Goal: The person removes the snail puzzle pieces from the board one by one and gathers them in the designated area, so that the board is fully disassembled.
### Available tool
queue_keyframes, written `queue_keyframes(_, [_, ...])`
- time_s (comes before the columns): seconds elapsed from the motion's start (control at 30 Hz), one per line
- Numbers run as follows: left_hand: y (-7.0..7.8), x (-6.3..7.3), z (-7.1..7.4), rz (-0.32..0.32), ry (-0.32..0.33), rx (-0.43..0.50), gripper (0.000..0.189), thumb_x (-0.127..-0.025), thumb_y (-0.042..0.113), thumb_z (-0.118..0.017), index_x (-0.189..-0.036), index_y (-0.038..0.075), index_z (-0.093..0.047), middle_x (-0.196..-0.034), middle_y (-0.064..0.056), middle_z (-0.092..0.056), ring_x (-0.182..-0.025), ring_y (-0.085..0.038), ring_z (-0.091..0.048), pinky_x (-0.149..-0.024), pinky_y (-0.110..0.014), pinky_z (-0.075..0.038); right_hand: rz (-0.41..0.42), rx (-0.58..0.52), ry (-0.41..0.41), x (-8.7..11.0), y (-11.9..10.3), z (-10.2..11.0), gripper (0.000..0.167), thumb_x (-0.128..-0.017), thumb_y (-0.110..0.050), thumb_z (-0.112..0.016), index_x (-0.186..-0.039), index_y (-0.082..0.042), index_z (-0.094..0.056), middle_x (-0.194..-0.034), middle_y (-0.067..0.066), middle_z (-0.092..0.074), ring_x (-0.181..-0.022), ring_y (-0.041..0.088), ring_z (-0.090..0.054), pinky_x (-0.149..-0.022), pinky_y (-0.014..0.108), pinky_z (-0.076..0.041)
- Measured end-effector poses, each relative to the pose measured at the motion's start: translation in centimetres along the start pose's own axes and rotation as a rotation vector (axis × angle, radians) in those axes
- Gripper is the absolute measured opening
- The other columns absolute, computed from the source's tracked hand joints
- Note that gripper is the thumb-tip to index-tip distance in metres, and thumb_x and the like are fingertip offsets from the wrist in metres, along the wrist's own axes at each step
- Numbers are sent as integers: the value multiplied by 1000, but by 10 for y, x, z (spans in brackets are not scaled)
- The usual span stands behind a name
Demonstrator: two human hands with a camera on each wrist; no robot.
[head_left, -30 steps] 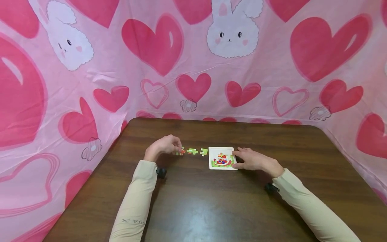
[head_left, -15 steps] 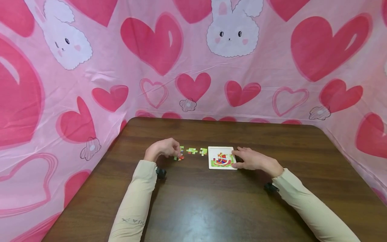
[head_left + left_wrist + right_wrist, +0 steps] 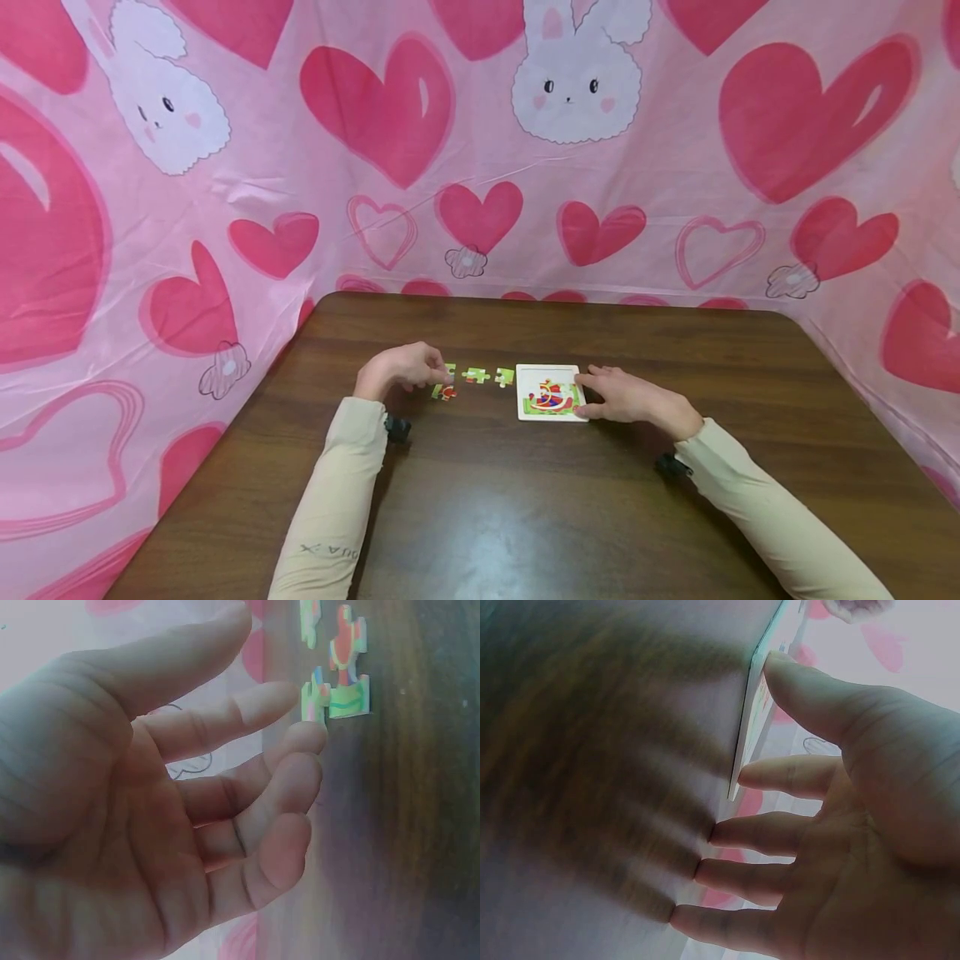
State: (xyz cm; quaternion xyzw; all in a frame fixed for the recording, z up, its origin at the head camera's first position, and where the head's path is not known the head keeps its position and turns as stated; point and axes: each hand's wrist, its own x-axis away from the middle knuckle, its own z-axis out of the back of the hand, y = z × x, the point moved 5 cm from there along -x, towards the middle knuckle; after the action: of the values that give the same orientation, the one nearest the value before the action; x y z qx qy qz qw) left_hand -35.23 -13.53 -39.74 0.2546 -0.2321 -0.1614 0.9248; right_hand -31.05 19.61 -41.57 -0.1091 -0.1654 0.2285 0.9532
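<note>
**A:** Where is the loose puzzle piece [image 3: 444, 391] just now?

**B:** Flat on the brown table [image 3: 525, 517], left of the white puzzle tray [image 3: 551, 392] and nearest the left hand [image 3: 405, 367]; in the left wrist view it shows red on green [image 3: 346, 679], with the fingers [image 3: 289, 780] loosely extended just beside it and nothing between them; I cannot tell whether a fingertip touches its edge. Two more green pieces [image 3: 487, 376] lie in a row between it and the tray.

**A:** And the right hand [image 3: 626, 397]?

**B:** Spread and relaxed; the thumb and forefinger rest against the tray's right edge [image 3: 751, 712], the other fingertips on the wood; it steadies the tray rather than clasps it.

**A:** How would you handle the piece well from here?

**B:** I judge a light pinch by thumb and forefinger at its plain sides, not its tabs, would serve; lift it level so the picture stays upward; keep the right hand pressing the tray so it does not slide.

**A:** What can't you make out?

**B:** The tray's picture is too small to read; which slots are unfilled I cannot say; the right wrist view is blurred and shows the tray only edge-on; the left thumb's tip is cut off.
</note>
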Motion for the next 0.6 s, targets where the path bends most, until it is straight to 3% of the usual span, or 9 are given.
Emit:
queue_keyframes(0.23, [9,4,2,-5,73,-19,27,-93,39,-64,-101,14,-68,-84,-9,-63,-77,-22,-58,-68,-36,-49,-2,0,-4,-1,2,-1,70,-91,-47,-65,-144,-7,-46,-152,31,-33,-140,52,-30,-109,64,-30])
queue_keyframes(0.47, [29,-1,0,-98,151,-113,29,-94,41,-61,-105,15,-68,-95,-6,-70,-82,-17,-59,-79,-37,-49,-4,3,3,-1,3,-1,70,-90,-48,-65,-144,-7,-46,-153,30,-33,-141,51,-29,-110,63,-29])
queue_keyframes(0.6, [40,-7,-6,-136,165,-113,25,-94,37,-63,-105,14,-68,-94,-4,-70,-79,-16,-59,-77,-36,-50,3,0,1,-2,3,-2,70,-90,-49,-65,-144,-7,-46,-152,31,-33,-140,52,-29,-109,64,-30])
